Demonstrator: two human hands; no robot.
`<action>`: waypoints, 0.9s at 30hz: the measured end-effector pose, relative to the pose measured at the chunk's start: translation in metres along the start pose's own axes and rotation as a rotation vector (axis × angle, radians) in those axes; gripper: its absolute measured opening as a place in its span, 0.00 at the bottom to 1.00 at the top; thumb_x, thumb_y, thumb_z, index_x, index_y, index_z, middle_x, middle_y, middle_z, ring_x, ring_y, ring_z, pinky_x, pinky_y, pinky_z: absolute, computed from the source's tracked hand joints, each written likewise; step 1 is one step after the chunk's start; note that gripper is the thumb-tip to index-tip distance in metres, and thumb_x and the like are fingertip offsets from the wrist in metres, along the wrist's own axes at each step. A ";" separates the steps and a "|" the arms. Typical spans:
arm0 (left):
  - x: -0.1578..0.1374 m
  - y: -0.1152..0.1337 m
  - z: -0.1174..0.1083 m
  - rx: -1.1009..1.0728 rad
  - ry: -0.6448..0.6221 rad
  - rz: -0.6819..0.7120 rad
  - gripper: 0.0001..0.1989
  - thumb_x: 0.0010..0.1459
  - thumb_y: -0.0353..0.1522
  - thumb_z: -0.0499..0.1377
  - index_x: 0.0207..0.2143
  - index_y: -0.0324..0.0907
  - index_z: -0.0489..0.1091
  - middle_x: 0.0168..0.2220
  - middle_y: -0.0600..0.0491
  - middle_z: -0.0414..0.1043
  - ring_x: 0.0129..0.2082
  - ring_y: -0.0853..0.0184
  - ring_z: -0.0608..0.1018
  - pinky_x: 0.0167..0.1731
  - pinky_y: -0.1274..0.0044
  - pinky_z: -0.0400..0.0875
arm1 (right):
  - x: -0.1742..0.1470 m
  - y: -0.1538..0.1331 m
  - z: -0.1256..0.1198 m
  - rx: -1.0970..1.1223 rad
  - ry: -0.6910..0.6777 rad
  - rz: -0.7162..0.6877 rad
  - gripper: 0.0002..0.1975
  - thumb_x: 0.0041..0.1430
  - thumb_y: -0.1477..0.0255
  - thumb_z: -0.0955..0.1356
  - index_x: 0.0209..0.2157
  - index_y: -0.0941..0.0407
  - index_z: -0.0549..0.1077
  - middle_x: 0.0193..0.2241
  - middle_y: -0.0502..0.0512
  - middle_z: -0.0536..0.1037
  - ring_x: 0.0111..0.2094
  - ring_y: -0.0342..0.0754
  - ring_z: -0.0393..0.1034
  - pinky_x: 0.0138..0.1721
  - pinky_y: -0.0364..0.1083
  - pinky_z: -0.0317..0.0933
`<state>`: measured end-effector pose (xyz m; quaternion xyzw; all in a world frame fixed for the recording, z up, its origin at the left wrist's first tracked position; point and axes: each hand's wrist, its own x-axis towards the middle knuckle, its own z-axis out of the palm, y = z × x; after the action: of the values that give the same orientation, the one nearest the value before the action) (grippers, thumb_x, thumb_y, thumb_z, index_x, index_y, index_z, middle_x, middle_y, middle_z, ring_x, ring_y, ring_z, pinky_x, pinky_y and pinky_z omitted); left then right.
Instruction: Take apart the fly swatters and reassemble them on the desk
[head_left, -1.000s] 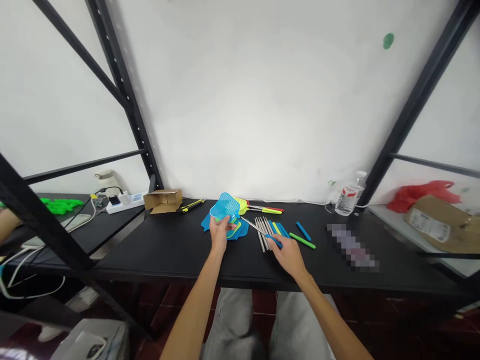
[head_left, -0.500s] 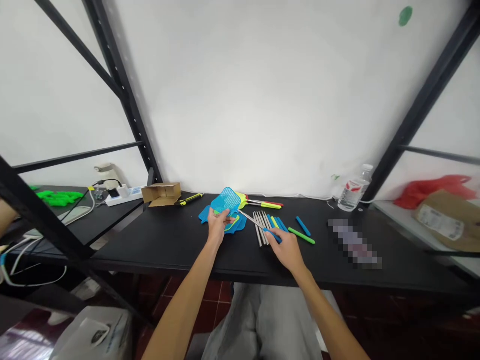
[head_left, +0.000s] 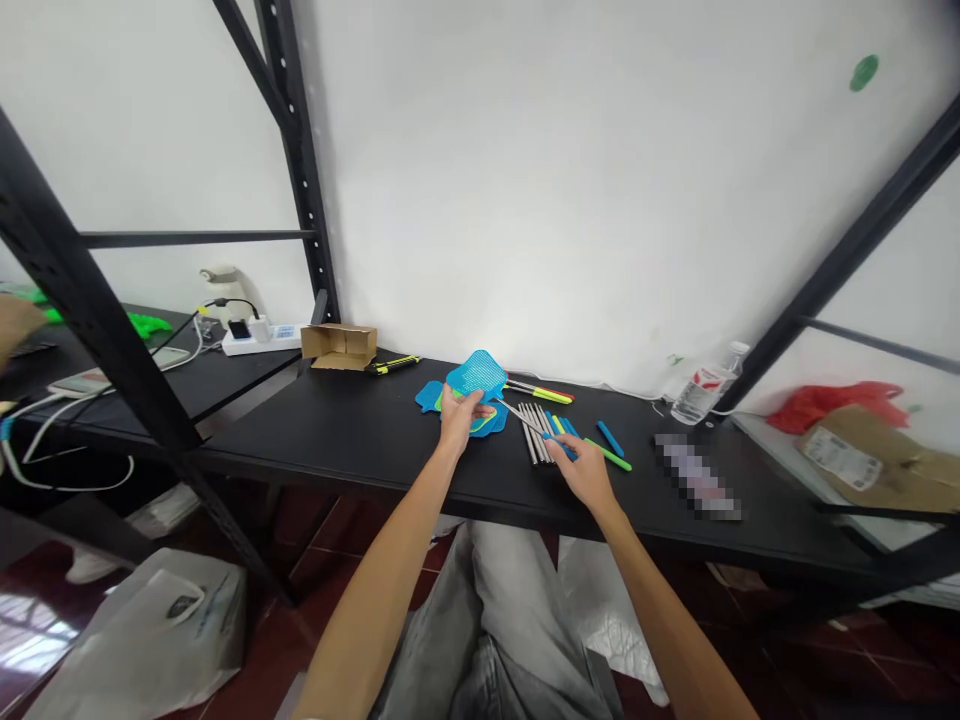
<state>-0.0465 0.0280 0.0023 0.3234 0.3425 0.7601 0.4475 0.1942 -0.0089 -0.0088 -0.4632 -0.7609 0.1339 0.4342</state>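
My left hand (head_left: 459, 415) grips a blue mesh fly swatter head (head_left: 480, 374) near its lower edge, fingers closed. From that head a thin metal rod (head_left: 516, 410) slants down to the right, ending in a blue handle that my right hand (head_left: 585, 470) is closed around. Beneath my left hand lie more swatter heads (head_left: 487, 422), blue and yellow-green. Several bare metal rods (head_left: 530, 440) rest side by side left of my right hand. Loose handles, among them a blue handle (head_left: 610, 438) and a green handle (head_left: 609, 456), lie beyond and beside it.
Behind the heads, swatters with a yellow handle (head_left: 553, 395) and a red one lie near the wall. An open cardboard box (head_left: 339, 348) and a yellow-black cutter (head_left: 395, 365) are at the left. A water bottle (head_left: 705, 388) stands at the right, near a blurred object (head_left: 697, 478).
The camera view has shifted and tilted. Both hands still hold the same swatter, its head now tilted flatter.
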 end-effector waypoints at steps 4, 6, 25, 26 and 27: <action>0.002 0.001 -0.004 -0.014 0.007 0.032 0.36 0.48 0.34 0.69 0.57 0.43 0.57 0.28 0.58 0.72 0.22 0.67 0.80 0.27 0.76 0.75 | 0.000 0.002 0.000 0.002 0.014 -0.001 0.21 0.62 0.55 0.64 0.36 0.56 0.80 0.35 0.57 0.83 0.37 0.57 0.77 0.41 0.49 0.66; 0.002 0.002 -0.005 -0.001 0.012 0.031 0.37 0.47 0.34 0.69 0.57 0.43 0.56 0.28 0.59 0.72 0.23 0.67 0.80 0.27 0.77 0.75 | 0.000 0.003 0.000 0.007 0.012 0.000 0.21 0.62 0.55 0.64 0.36 0.56 0.80 0.35 0.57 0.83 0.37 0.56 0.77 0.41 0.49 0.66; 0.001 0.003 -0.002 0.047 -0.083 -0.083 0.15 0.47 0.36 0.66 0.22 0.41 0.61 0.22 0.51 0.74 0.17 0.72 0.71 0.20 0.78 0.67 | 0.001 -0.005 -0.004 0.047 -0.022 0.021 0.20 0.64 0.57 0.62 0.34 0.54 0.80 0.31 0.55 0.82 0.33 0.53 0.75 0.37 0.47 0.63; 0.001 0.003 -0.002 0.029 -0.075 -0.087 0.15 0.47 0.35 0.64 0.20 0.42 0.59 0.19 0.54 0.70 0.15 0.74 0.68 0.18 0.79 0.64 | 0.001 -0.005 -0.005 0.052 -0.035 0.017 0.19 0.64 0.58 0.62 0.34 0.54 0.80 0.31 0.54 0.82 0.33 0.53 0.75 0.37 0.46 0.63; 0.000 0.003 -0.002 0.015 -0.068 -0.090 0.16 0.47 0.35 0.63 0.20 0.43 0.56 0.17 0.56 0.66 0.14 0.75 0.65 0.17 0.80 0.61 | 0.001 -0.005 -0.005 0.056 -0.050 0.011 0.19 0.64 0.58 0.62 0.34 0.54 0.80 0.31 0.54 0.82 0.33 0.53 0.75 0.37 0.46 0.63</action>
<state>-0.0501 0.0265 0.0037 0.3367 0.3471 0.7251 0.4904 0.1950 -0.0119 -0.0024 -0.4516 -0.7648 0.1690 0.4273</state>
